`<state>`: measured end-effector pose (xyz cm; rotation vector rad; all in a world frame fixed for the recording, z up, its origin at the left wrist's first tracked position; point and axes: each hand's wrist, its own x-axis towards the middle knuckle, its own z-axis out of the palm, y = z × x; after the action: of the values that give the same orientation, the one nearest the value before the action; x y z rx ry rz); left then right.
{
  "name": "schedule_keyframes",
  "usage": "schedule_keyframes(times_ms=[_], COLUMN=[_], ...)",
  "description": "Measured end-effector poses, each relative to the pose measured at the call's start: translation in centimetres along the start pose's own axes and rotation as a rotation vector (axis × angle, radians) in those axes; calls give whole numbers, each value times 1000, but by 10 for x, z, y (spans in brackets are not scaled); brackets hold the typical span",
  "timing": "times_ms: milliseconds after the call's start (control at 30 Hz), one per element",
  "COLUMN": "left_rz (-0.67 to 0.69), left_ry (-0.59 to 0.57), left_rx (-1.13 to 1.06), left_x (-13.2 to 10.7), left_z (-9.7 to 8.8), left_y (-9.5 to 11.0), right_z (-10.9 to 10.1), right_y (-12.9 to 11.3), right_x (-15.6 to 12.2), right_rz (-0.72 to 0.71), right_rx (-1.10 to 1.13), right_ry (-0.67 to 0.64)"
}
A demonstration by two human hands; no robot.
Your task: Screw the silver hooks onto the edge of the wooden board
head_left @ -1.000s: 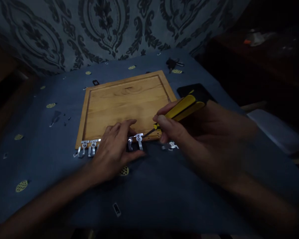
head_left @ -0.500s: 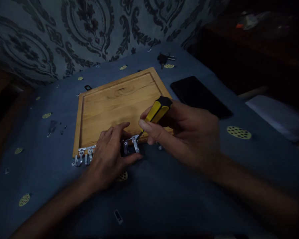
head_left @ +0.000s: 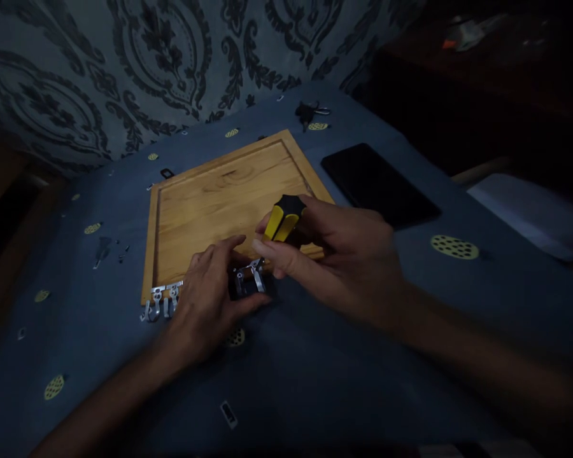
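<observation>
A wooden board (head_left: 200,203) with a raised frame lies on blue cloth. Along its near edge runs a metal hook rail (head_left: 167,287) with several silvery hooks. My left hand (head_left: 205,299) grips the rail at that edge, fingers over the board and thumb stretched out below a hook (head_left: 258,278). Its palm covers the middle of the rail. My right hand (head_left: 334,254) is closed round a yellow and black screwdriver (head_left: 284,219). The screwdriver stands steeply, its tip down at the top of the hook beside my left hand; whether it sits in a screw is hidden.
Right of the board lies a black phone or tablet (head_left: 379,184). Keys (head_left: 308,113) rest at the back. Small screws (head_left: 121,256) and a little plastic bag (head_left: 102,249) lie to the left. A patterned backrest (head_left: 172,63) rises behind.
My right hand and the screwdriver have shifted left, and the handle stands more upright. My left hand stays on the rail. The view has turned slightly.
</observation>
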<state>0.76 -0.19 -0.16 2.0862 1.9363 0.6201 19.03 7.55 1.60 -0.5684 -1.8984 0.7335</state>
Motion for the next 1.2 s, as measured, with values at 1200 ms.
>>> schedule_keyframes(times_ms=[1200], left_rz=[133], left_ry=[-52], left_rx=[0], left_x=[-2], left_z=[-2], left_y=[-2], right_z=[-3], right_y=[-31], right_x=[-21], right_rz=[320], right_rx=[-43], right_ry=[71])
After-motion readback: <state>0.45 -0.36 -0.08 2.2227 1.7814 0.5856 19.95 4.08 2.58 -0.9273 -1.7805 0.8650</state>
